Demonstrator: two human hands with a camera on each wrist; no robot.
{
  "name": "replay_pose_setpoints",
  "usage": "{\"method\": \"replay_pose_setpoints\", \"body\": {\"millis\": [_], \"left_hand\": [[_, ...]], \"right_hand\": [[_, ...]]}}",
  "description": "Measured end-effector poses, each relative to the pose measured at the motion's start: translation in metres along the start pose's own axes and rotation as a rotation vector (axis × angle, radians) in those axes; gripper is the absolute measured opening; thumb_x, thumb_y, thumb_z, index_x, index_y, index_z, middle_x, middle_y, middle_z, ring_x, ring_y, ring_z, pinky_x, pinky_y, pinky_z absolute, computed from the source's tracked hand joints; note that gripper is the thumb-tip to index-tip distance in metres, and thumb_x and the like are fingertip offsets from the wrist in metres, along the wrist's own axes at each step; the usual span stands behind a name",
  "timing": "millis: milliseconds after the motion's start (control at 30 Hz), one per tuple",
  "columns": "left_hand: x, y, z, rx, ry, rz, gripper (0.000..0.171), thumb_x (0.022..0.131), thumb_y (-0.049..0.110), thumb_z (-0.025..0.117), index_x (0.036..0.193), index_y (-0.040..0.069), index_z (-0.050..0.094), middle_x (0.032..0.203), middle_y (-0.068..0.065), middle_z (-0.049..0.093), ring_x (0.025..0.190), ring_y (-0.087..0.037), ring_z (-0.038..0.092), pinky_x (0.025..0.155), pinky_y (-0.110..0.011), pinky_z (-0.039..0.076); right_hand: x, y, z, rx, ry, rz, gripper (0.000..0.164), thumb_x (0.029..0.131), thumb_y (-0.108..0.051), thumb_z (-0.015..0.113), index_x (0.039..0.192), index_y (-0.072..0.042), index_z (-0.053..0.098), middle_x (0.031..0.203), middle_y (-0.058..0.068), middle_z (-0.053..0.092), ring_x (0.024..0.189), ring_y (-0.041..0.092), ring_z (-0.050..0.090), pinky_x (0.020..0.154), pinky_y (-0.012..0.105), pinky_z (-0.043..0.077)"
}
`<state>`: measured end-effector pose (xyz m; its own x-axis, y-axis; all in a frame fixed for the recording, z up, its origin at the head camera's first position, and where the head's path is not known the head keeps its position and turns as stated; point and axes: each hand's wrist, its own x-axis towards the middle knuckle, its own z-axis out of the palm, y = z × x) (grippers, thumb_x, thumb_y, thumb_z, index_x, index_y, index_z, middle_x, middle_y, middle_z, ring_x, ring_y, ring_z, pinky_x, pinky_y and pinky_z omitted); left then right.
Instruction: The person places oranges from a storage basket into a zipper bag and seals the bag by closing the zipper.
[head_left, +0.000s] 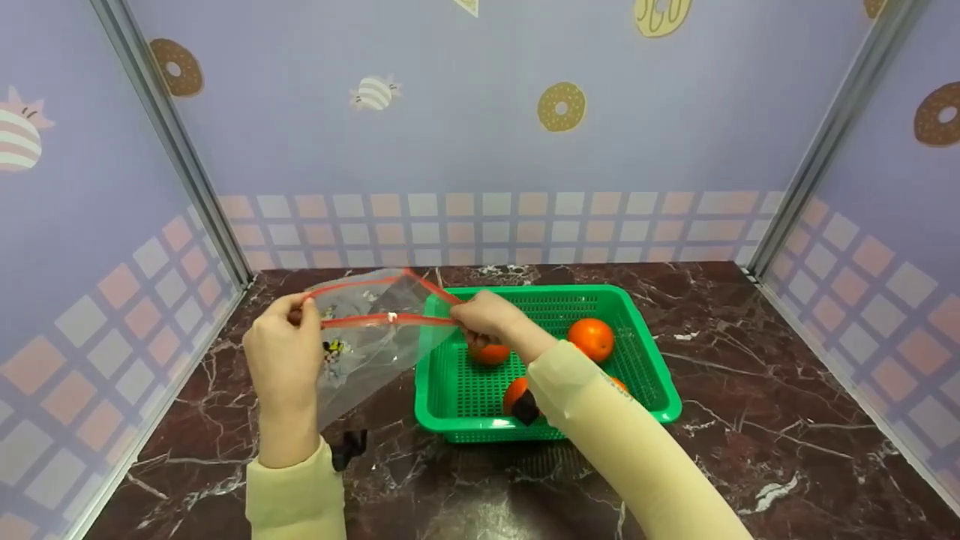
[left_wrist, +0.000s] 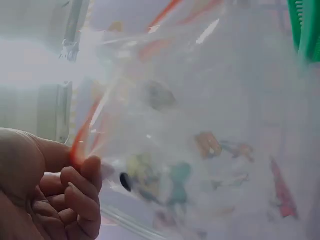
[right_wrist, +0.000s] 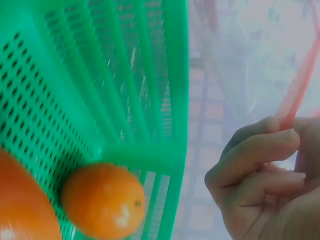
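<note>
A clear zip-top bag (head_left: 375, 349) with orange-red seal strips and small printed pictures is stretched between both hands, its mouth spread apart. My left hand (head_left: 285, 352) pinches the left end of the mouth between thumb and fingers. At the opposite end, my right hand (head_left: 487, 319) grips the orange strip with curled fingers, above the left part of a green basket (head_left: 652, 356). Several oranges (head_left: 591, 340) lie in the basket, some partly hidden behind the right hand and sleeve. In the right wrist view, one orange (right_wrist: 102, 200) sits near the basket wall.
The basket stands on a dark red marbled tabletop (head_left: 750, 420). Patterned panels enclose the table at the back and both sides, joined by grey metal posts (head_left: 810, 150). A black strap piece (head_left: 349, 448) sticks out beside the left sleeve.
</note>
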<state>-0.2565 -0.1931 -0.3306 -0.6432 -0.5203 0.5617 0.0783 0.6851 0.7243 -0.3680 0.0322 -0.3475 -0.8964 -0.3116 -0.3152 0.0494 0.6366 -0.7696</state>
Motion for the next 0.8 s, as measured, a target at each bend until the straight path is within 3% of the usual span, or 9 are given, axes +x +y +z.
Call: {"method": "replay_pose_setpoints", "body": {"millis": [167,367,467,800], "left_hand": [[0.000,0.001,-0.001,0.031,-0.122,-0.029,0.025,0.102,0.015,0.061,0.109,-0.003,0.077,0.089,-0.022,0.076,0.072,-0.034,0.068,0.070,-0.043,0.049],[0.000,0.003,0.005,-0.006,-0.304,-0.027,0.027,0.102,0.025,0.064,0.112,0.003,0.079,0.081,-0.014,0.077,0.056,-0.006,0.059,0.059,-0.027,0.044],[0.000,0.006,0.011,-0.041,-0.377,-0.053,0.030,0.104,0.025,0.063,0.121,0.005,0.076,0.084,-0.013,0.078,0.055,0.000,0.056,0.051,-0.022,0.041],[-0.002,0.006,0.026,-0.091,-0.421,-0.074,0.031,0.104,0.025,0.062,0.121,0.004,0.076,0.083,-0.013,0.078,0.055,-0.001,0.060,0.049,-0.020,0.044]], "right_hand": [[0.004,0.006,-0.006,0.001,-0.038,0.027,0.039,0.102,-0.026,0.049,0.065,-0.015,0.055,0.056,-0.002,0.045,0.046,0.011,0.031,0.047,0.027,0.024],[0.006,0.010,-0.006,0.023,-0.047,0.021,0.034,0.098,-0.023,0.051,0.065,-0.015,0.055,0.057,-0.002,0.046,0.047,0.011,0.030,0.046,0.027,0.022],[0.006,0.011,-0.006,0.040,-0.042,0.021,0.033,0.098,-0.022,0.052,0.067,-0.013,0.058,0.058,-0.002,0.047,0.046,0.011,0.030,0.045,0.026,0.023],[0.005,0.010,-0.005,0.018,-0.049,0.014,0.042,0.103,-0.033,0.059,0.066,-0.015,0.064,0.057,-0.002,0.051,0.044,0.009,0.033,0.045,0.026,0.025]]}}
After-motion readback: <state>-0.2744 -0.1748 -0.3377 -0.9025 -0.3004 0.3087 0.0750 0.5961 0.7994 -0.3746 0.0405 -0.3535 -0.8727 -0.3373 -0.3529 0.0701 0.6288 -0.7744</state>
